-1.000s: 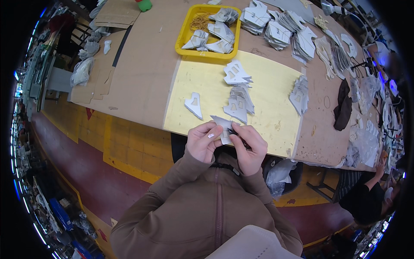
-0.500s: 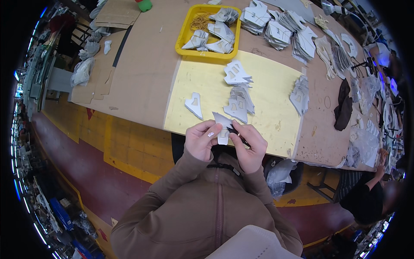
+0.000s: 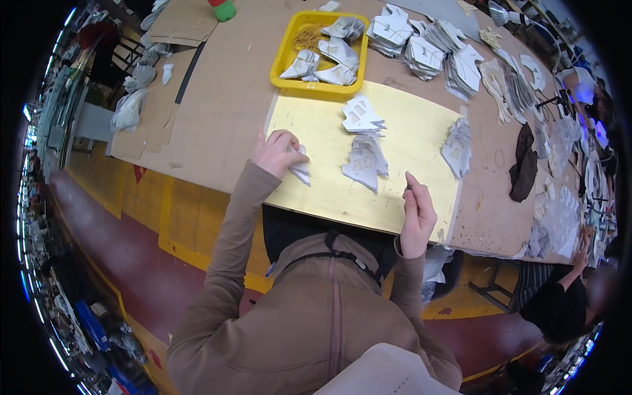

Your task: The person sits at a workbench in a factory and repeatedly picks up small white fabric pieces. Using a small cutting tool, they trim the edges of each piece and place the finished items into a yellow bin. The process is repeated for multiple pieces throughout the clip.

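My left hand (image 3: 276,153) is at the left part of the yellow sheet, its fingers pinched on a white cut-out piece (image 3: 301,174) that lies on or just above the sheet. Whether other pieces lie under it I cannot tell. My right hand (image 3: 419,214) hovers over the sheet's front right, closed round a small dark tool (image 3: 407,187), mostly hidden by the fingers. Between the hands is a fanned pile of white cut-out pieces (image 3: 361,166), with another pile (image 3: 359,113) just behind it. A third stack (image 3: 456,150) stands at the sheet's right edge.
A yellow tray (image 3: 316,84) with bundled pieces and rubber bands stands at the back. Tied stacks of white pieces (image 3: 424,56) lie to its right. A dark brown cloth strip (image 3: 524,162) rests at the right. A person (image 3: 559,289) is at the table's right side.
My hands have parted: the left moved left and away from me with the white piece, onto the single piece's spot. The right moved right, keeping the dark tool.
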